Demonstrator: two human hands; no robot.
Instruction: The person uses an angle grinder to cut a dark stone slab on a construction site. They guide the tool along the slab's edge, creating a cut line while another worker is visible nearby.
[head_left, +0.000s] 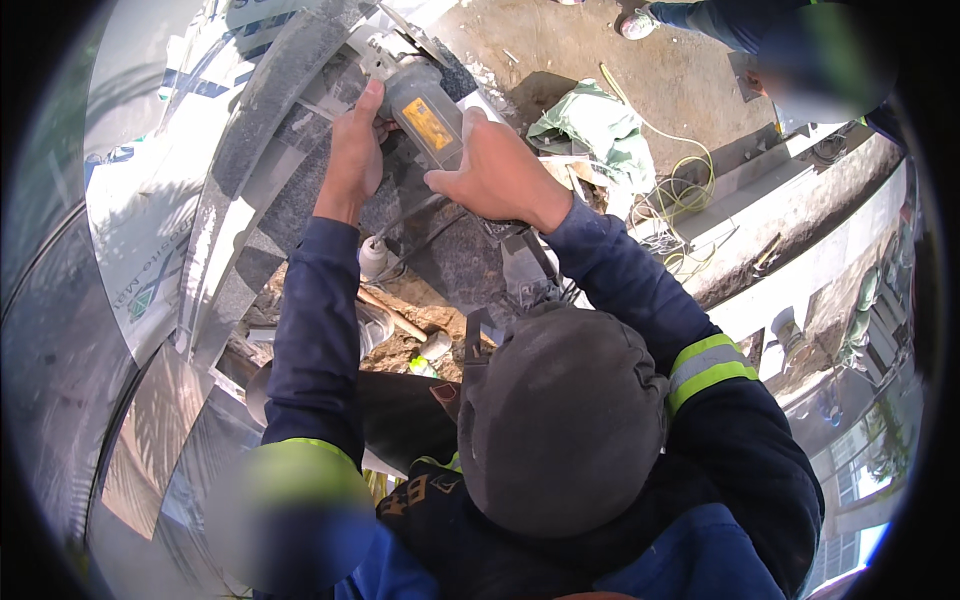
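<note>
A dusty grey angle grinder (425, 105) with an orange-yellow label is held out at the upper middle. My left hand (355, 150) is closed around its metal head end, the thumb lying along the top. At the other end of the body, my right hand (500, 170) grips it from the right, thumb near the label. The tool is above dark grey stone slabs (455, 265); whether its disc touches anything cannot be made out. Below my left wrist is a small white bulb-shaped object (373, 257). A wooden-handled hammer (400, 316) lies on the soil beyond it.
A grey cap (565, 420) fills the space between my arms. White printed sheeting (140, 240) covers the left. At right are a pale green sack (605, 130), a tangled yellow cable (690, 185) and a long stone kerb (800, 225). Another person's shoe (637, 24) shows at top.
</note>
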